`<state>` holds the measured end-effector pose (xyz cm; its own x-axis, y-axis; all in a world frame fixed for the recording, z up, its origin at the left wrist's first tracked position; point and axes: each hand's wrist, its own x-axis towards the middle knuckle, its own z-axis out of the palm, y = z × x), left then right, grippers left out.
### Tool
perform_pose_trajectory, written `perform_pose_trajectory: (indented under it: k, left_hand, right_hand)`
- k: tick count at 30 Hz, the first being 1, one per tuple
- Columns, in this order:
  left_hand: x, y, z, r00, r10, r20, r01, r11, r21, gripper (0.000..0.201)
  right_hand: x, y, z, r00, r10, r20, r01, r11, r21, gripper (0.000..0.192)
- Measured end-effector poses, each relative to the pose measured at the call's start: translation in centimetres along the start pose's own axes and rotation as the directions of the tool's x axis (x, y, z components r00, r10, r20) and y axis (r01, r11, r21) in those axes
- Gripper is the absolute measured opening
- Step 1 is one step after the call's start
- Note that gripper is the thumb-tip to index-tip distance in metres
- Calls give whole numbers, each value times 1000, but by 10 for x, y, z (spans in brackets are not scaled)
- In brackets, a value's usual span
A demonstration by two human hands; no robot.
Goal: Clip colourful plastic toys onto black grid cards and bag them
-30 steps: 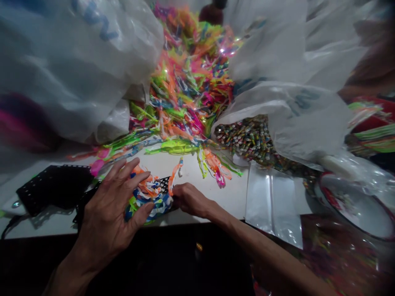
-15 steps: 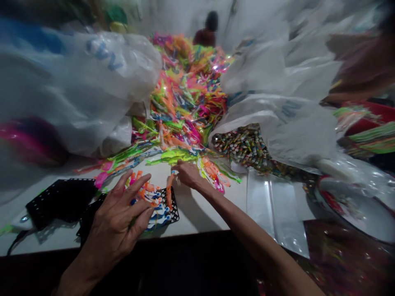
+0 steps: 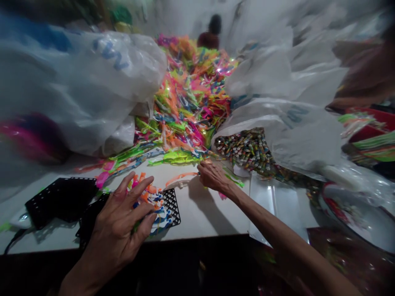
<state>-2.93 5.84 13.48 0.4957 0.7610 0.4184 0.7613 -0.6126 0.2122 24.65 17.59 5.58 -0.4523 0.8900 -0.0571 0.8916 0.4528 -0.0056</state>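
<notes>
The left hand (image 3: pixel 120 226) lies palm down with its fingers (image 3: pixel 140 189) spread and slightly curled, the thumb apart on the near side, pressing flat on the black grid tray (image 3: pixel 171 205); its wrist and forearm run back toward the lower left. The right hand (image 3: pixel 214 176) is stretched out beyond and to the right of that tray, fingers drawn together in a pinch, its bare forearm running back to the lower right.

Single head-mounted camera (no second view) looks forward and down, close over the desk (image 3: pixel 203 213), toward the bright strip pile (image 3: pixel 188 102) beyond.
</notes>
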Motion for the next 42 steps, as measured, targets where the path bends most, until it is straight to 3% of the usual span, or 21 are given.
perform_pose_trajectory:
  k: [4, 8, 15, 19, 22, 26, 29, 34, 37, 40, 42]
  left_hand:
    - [-1, -1, 1, 999, 27, -18, -27, 1000, 0, 16]
    - [0, -1, 1, 1000, 25, -13, -25, 1000, 2, 15]
    - [0, -1, 0, 1000, 21, 0, -21, 1000, 1, 17]
    - [1, 0, -1, 1000, 5, 2, -5, 1000, -10, 17]
    - [2, 3, -1, 1000, -17, 16, 17, 1000, -20, 16]
    - [1, 3, -1, 1000, -10, -6, 10, 999, -37, 21]
    - [-1, 1, 0, 1000, -13, -13, 13, 999, -37, 25]
    - [-1, 0, 2, 1000, -13, -13, 13, 1000, -1, 51]
    - [2, 1, 4, 999, 16, 32, -18, 997, 78, 60]
    - [4, 1, 4, 997, 39, 63, -47, 990, 130, 57]
    - [2, -2, 3, 997, 47, 56, -54, 989, 135, 57]
  right_hand:
    - [-25, -5, 9, 997, 77, 0, -75, 978, 192, 15]
    - [-39, -28, 21, 993, 120, 12, -110, 858, 502, 10]
    - [-38, -60, 27, 994, 45, -102, 48, 657, 753, 17]
    - [-28, -75, 27, 999, -29, -44, 53, 504, 862, 11]
    - [-18, -82, 29, 994, -113, -1, 53, 455, 889, 8]
    - [-13, -83, 30, 982, -191, -3, 99, 494, 864, 9]
    - [-14, -82, 29, 969, -248, -23, 168, 580, 797, 8]
    - [-16, -95, 16, 924, -382, -15, 328, 772, 544, 14]
    - [-8, -103, 3, 878, -475, 60, 406, 804, 434, 21]
    - [4, -97, -3, 844, -509, 171, 392, 802, 452, 17]
    - [11, -88, -2, 887, -425, 183, 299, 828, 474, 13]
